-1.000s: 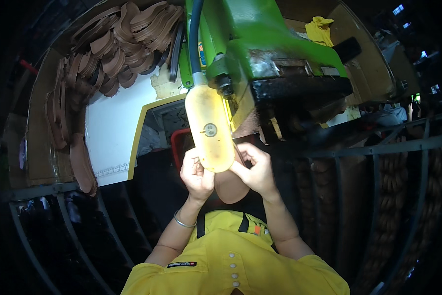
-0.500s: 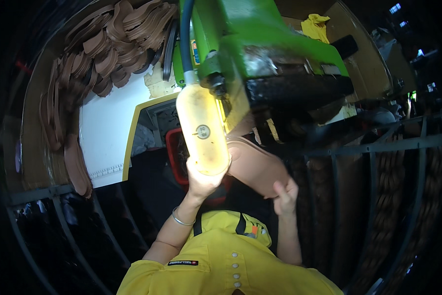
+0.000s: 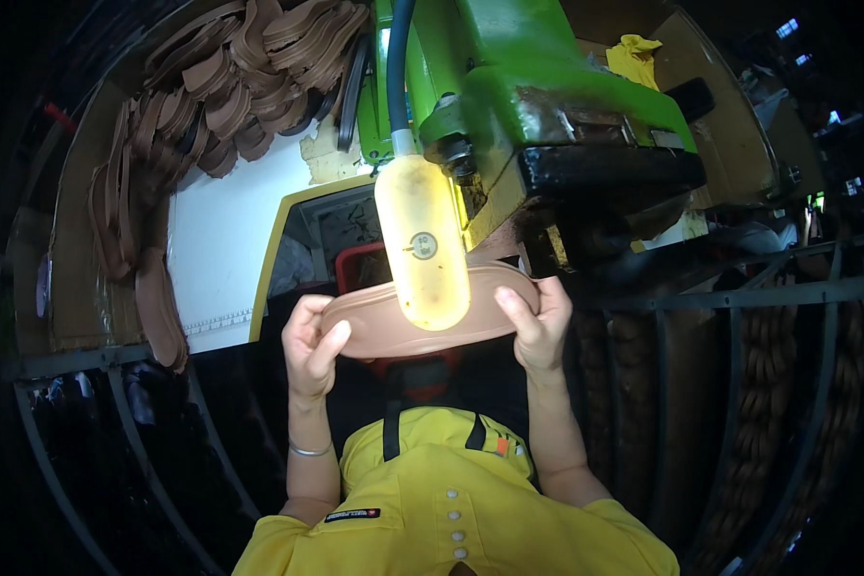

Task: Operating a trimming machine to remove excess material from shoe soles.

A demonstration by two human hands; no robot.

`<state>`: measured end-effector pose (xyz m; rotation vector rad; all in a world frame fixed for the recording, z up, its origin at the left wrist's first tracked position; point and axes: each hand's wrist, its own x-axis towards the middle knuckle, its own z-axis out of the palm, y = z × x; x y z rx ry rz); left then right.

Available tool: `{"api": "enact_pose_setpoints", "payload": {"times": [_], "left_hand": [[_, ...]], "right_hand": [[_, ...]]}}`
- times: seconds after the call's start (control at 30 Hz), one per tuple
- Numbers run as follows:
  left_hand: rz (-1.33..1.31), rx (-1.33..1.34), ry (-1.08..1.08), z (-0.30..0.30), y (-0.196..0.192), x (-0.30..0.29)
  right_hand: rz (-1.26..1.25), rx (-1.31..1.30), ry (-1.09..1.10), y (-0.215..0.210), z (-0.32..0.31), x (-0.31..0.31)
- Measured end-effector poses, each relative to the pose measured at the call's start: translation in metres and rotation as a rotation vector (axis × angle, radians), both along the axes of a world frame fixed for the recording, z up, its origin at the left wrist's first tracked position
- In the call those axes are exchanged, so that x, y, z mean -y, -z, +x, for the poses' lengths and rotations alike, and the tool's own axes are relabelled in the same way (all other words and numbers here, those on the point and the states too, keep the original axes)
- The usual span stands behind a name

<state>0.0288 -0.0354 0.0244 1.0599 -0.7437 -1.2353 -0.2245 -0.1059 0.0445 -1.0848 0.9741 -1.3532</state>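
Observation:
A brown shoe sole (image 3: 374, 331) lies crosswise between my hands, under the glowing lamp (image 3: 420, 245). My left hand (image 3: 314, 348) grips its left end, thumb on top and fingers beneath. At its right end my right hand (image 3: 539, 324) pinches it the same way. The lamp hangs from a blue-grey flexible arm and hides the middle of the sole. Just beyond stands a green machine (image 3: 566, 106) with a dark, worn lower head.
Brown soles (image 3: 230, 91) are heaped on the white table (image 3: 222, 240) at the left, inside cardboard walls. One more sole (image 3: 161, 305) hangs over its front edge. A red bin (image 3: 360, 259) stands below the lamp. Metal racks (image 3: 739, 296) flank me, and a yellow cloth (image 3: 633, 60) lies far right.
The sole has swung from a slant on the right to level beneath the lamp. My left hand has moved left and down to its left end; my right hand has risen slightly.

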Motion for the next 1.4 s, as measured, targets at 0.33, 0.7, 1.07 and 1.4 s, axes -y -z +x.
{"api": "enact_pose_setpoints", "payload": {"times": [0.33, 0.7, 1.07, 1.4], "left_hand": [[0.166, 0.045, 0.269, -0.015, 0.033, -0.046], [-0.076, 0.725, -0.090, -0.050, 0.005, 0.031], [0.511, 1.209, -0.772, 0.264, 0.043, -0.074], [0.142, 1.396, -0.144, 0.074, -0.061, -0.022]], "right_hand": [[0.013, -0.112, 0.192, 0.005, 0.033, -0.006], [-0.210, -0.463, 0.400, 0.009, -0.062, 0.074], [-0.152, -1.033, 0.459, -0.021, -0.075, 0.258], [0.342, -0.313, -0.297, 0.057, -0.024, 0.034]]}}
